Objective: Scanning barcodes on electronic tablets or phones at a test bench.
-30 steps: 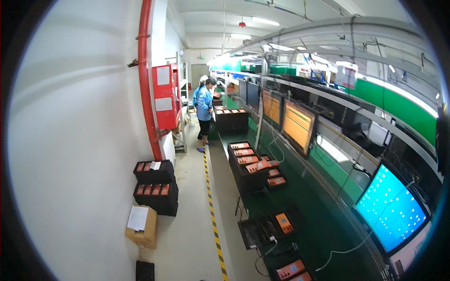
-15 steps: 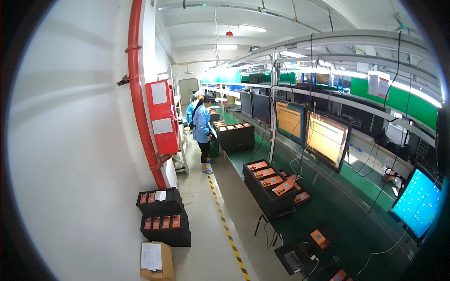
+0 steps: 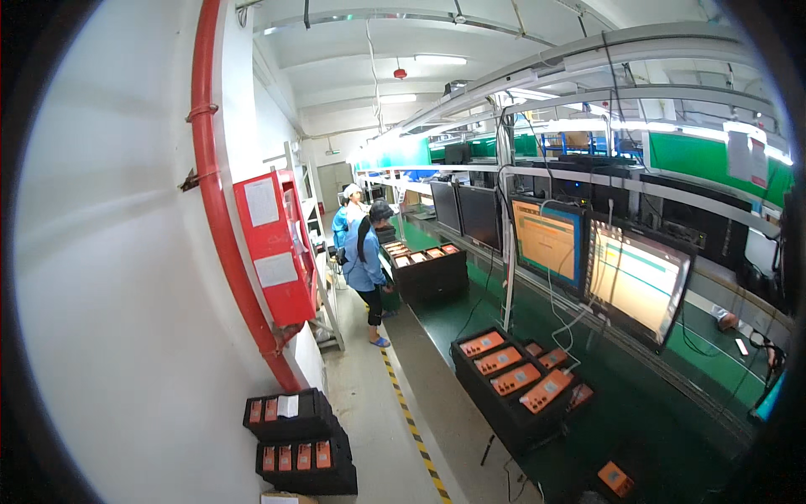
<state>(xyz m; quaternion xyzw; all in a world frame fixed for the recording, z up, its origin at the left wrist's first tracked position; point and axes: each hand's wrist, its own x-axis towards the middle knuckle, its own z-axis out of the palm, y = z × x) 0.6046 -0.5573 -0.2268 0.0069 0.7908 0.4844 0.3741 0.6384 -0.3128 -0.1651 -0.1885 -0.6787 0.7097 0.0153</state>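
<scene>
Both the left hand and the right hand lie outside my view, so I cannot tell whether either is released, clenched or grasping. Between 4 and 5 o'clock, on the green bench (image 3: 483, 309), stands a black crate (image 3: 505, 417), its long axis running obliquely from between 10 and 11 o'clock to between 4 and 5. Its top carries four orange units (image 3: 547, 392) in a row, each lying crosswise, long axis from 8 to 2 o'clock, dark spots toward the 8 o'clock end. A white cable (image 3: 571, 328) hangs near the 2 o'clock end of the closest one; I cannot tell whether it is plugged in. Farther out in the same direction, near the lower rim, rests a single orange block (image 3: 615, 479), its long axis pointing roughly from 10 to 4 o'clock. Toward 3 o'clock I note two lit monitors (image 3: 546, 244). Just right of centre sits a second dark crate (image 3: 441, 284); a co-worker in blue (image 3: 363, 265) stands beside it, turned toward the bench. At 7 o'clock, stacked black trays (image 3: 309, 480) hold more orange pieces against the wall, and at 9 o'clock hangs a red cabinet (image 3: 285, 298).
</scene>
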